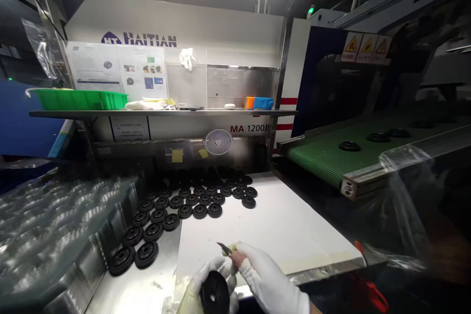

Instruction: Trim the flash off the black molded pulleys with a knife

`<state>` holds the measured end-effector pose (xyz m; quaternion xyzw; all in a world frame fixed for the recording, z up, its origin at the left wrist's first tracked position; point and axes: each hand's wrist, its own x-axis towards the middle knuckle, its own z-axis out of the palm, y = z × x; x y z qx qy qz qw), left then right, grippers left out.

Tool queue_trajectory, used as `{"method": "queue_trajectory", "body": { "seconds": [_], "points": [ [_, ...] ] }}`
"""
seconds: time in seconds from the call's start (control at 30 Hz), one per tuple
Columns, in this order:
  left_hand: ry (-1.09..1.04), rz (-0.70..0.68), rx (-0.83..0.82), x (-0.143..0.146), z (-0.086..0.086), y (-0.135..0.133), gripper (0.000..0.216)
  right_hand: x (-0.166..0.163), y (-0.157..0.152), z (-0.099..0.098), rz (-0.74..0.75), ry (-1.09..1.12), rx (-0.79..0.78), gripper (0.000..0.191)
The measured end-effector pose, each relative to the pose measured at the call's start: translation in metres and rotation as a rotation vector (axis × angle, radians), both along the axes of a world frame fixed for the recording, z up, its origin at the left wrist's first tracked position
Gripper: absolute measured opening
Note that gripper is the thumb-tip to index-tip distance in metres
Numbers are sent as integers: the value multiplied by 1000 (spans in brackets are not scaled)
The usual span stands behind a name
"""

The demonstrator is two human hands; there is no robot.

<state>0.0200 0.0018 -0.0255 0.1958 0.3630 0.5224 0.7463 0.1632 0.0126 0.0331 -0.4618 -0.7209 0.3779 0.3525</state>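
Observation:
Near the front edge of the table, my gloved left hand (196, 287) is closed around a black plastic wheel (216, 294) with a hole in its middle. My right hand (259, 274), in a white glove with bare fingertips showing, grips a small knife (224, 248). Its dark pointed blade sticks out to the left, above the wheel and apart from it. Several like black wheels (199, 211) lie in rows on the table behind and to the left of my hands. A white sheet (272, 225) covers the tabletop under and beyond my hands.
Clear plastic trays (66, 225) are stacked at the left. On the right, a green conveyor belt (324, 159) carries several black wheels. A shelf (165, 114) across the back holds a green bin (81, 100), and a small fan (218, 142) hangs below it.

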Motion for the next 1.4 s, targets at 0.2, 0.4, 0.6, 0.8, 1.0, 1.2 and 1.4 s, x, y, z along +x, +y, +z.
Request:
{"method": "queue_trajectory", "body": {
  "seconds": [0.2,0.4,0.6,0.8,1.0,1.2,1.4],
  "points": [
    [-207,334,-307,22,9,-16,39,49,-34,-23,26,119,-186,19],
    [-130,371,-208,22,5,-20,40,55,-47,-40,-42,132,-175,24],
    [-209,283,-125,22,-3,-12,37,48,-39,-50,-58,87,-66,32],
    [-265,354,-153,21,-1,-1,25,41,-27,-62,-6,242,-221,23],
    [-268,355,-89,21,18,-26,23,45,-51,-48,-59,-4,-17,30],
    [-244,332,25,29,22,-41,9,36,-72,-34,-151,-311,207,32],
    [-195,429,139,27,12,-34,26,13,-51,-43,-178,-447,291,29]
  ]
}}
